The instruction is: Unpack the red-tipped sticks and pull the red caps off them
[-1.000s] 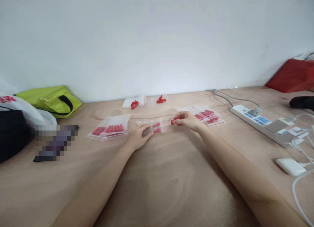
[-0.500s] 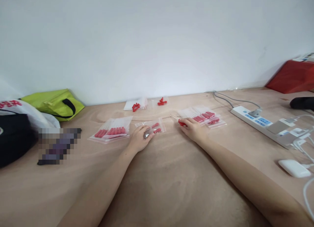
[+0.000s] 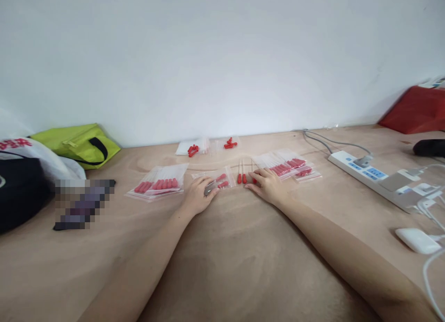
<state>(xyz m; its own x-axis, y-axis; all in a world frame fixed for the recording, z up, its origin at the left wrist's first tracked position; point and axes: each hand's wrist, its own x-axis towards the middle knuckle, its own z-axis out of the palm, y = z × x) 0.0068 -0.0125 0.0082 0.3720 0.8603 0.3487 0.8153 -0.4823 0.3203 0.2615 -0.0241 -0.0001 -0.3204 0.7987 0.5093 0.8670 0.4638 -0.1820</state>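
1. Red-bulbed droppers [image 3: 244, 178], a pair of them, are laid side by side on the tabletop [image 3: 222, 252] between both grips, their thin pale stems pointed toward the wall.
2. By the right grip [image 3: 269, 185], another red bulb [image 3: 255, 180] is partly covered at the fingertips; whether it is pinched or merely touched cannot be told.
3. The right palm is turned down, its fingers bent and its thumb stretched toward the paired droppers; the right forearm [image 3: 330, 243] is slanted in from the lower right.
4. By the left grip [image 3: 200, 194], a small clear bag [image 3: 229, 174] is partly covered, two red pieces [image 3: 223, 184] being seen at its right side; whether the bag is pinched or only pressed cannot be told.
5. The left thumb and fingers are parted and aimed rightward, and the left forearm [image 3: 149, 252] is slanted in from the lower left.
6. Stacked bags [image 3: 176, 170] with red bulbs are set left of the left grip, and more bags [image 3: 264, 160] just beside the right one.
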